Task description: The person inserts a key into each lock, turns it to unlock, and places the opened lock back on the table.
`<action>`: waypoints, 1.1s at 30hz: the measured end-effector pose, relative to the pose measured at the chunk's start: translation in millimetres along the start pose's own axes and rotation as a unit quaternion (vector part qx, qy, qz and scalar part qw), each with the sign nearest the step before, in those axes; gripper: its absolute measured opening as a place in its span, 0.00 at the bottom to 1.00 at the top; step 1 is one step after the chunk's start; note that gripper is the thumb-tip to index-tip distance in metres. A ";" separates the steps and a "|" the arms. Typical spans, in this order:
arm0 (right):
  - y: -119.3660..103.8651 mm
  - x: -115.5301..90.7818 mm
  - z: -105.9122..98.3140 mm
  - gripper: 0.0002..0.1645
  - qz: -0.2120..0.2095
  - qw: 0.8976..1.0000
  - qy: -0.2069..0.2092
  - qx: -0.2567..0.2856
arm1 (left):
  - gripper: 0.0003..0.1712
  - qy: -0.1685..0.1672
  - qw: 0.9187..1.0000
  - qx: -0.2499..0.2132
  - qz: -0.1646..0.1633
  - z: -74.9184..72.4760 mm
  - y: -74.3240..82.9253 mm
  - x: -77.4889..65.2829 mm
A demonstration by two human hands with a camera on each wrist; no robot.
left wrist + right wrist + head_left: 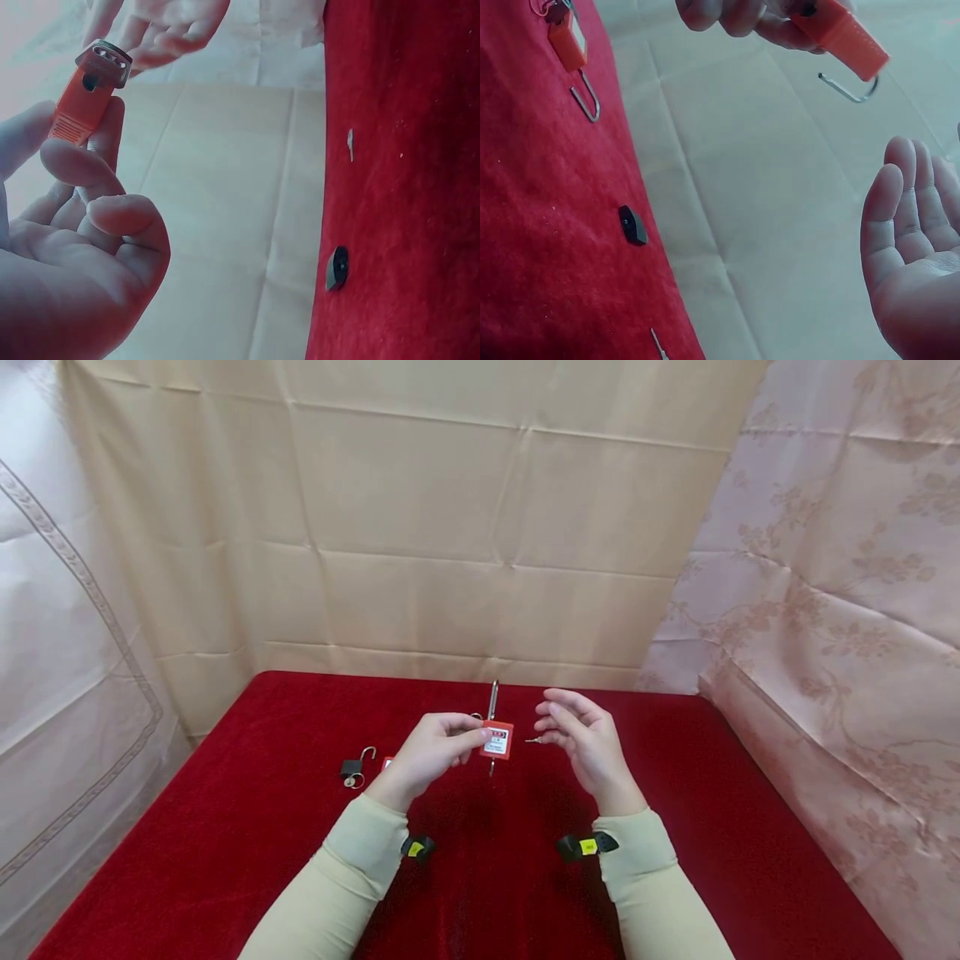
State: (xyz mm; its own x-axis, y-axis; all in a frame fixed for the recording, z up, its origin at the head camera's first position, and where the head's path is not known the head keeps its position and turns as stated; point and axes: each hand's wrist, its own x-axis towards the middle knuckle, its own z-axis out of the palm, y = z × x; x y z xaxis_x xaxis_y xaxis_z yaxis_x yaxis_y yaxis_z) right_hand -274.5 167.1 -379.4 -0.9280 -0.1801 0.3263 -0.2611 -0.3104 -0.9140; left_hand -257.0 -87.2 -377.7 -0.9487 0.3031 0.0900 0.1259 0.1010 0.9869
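My left hand (435,745) holds an orange padlock (497,745) with a white label, pinched between thumb and fingers above the table. Its long metal shackle (847,93) stands out with a free end. In the left wrist view, a metal face with small holes shows at the padlock's end (109,58). My right hand (585,739) is raised to the right of the padlock, apart from it, with nothing held and the fingers loosely extended. A small thin metal piece, likely a key (350,144), lies on the cloth.
A dark padlock (350,768) with raised shackle and keys lies on the red cloth (255,827) at left. Beside it, a second orange padlock (568,46) is partly hidden by my left hand in the head view. A small black object (632,225) lies farther along.
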 end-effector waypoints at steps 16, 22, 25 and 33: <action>9.1 -1.5 5.2 0.17 0.034 0.998 -0.005 -0.052 | 0.14 0.040 0.999 0.017 -0.014 -14.0 -0.5 0.2; 20.8 -0.9 9.6 0.20 0.074 0.995 -0.012 -0.070 | 0.15 0.054 0.994 0.082 -0.044 -18.7 -7.2 2.3; 25.8 -1.2 11.7 0.21 0.090 0.993 -0.018 -0.077 | 0.14 0.055 0.991 0.105 -0.057 -20.5 -10.3 3.1; 35.7 -1.9 16.1 0.22 0.130 0.987 -0.032 -0.092 | 0.11 0.066 0.981 0.158 -0.088 -23.0 -19.7 5.8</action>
State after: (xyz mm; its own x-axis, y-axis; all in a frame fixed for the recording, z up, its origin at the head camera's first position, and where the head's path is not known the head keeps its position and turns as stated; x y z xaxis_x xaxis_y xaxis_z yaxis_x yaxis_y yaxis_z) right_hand -277.8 141.4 -408.8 -0.9528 -0.2917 0.0840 -0.0656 -0.0720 -0.9952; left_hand -271.6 -109.3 -393.6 -0.9905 0.1317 -0.0405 0.0213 0.4366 0.8994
